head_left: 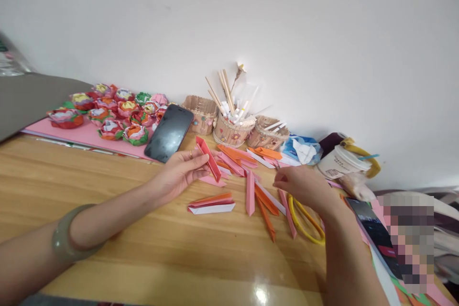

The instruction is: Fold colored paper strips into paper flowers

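My left hand (181,172) pinches a red folded paper strip (208,158) between thumb and fingers, raised above the table. To its right my right hand (297,181) is closed, fingertips together near a white folded paper strip (261,158); what is between them is too small and hidden to make out. Pink, orange and white folded strips lie scattered between the hands, among them a pink strip (250,193) and an orange strip (266,218). Nearer to me lies a small stack of folded strips (211,203). A yellow-handled loop (299,225) lies under my right wrist.
Several paper flowers (107,114) sit on pink sheets (41,126) at the left, beside a leaning phone (170,133). Decorated baskets (233,134) with sticks stand against the wall. A paper cup (342,161), tissue pack (306,146) and second phone (375,234) are at the right.
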The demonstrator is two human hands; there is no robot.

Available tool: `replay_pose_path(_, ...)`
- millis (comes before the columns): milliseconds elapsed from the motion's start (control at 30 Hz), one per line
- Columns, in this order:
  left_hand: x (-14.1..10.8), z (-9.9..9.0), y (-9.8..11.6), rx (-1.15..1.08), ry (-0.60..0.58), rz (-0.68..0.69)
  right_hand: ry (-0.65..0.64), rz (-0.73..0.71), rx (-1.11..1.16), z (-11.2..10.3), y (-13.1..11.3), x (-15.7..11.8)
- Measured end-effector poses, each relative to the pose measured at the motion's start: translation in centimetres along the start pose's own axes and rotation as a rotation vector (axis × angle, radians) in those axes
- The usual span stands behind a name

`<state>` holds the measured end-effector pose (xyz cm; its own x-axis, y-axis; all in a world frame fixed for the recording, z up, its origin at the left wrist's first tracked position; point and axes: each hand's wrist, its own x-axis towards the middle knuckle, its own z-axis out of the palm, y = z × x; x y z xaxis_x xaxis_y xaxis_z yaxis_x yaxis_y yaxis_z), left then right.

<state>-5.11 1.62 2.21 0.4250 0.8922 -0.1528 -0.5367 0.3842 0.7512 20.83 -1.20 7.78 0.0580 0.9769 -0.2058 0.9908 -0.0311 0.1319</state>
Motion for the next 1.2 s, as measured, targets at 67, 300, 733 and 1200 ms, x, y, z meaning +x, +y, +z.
replay_pose_path(67, 0.1, 0.1, 0.1, -0.001, 0.024, -0.001, -0.077, -0.030, -0.012, 0.2, -0.1, -0.1)
replay_pose_path(300, 0.1, 0.2, 0.1, 0.007, 0.078, -0.016, -0.171, -0.069, -0.060, 0.2, -1.7, -0.2)
replay_pose_path(733, 0.3, -0.7, -0.4, -0.003, -0.023, -0.028, -0.140, -0.081, -0.105, 0.7, -1.6, 0.0)
replay_pose_path(1200, -0.5, 0.1, -1.8, 0.175, -0.052, -0.053, 0.332, -0.380, 0.911, 1.3, -8.1, -2.0)
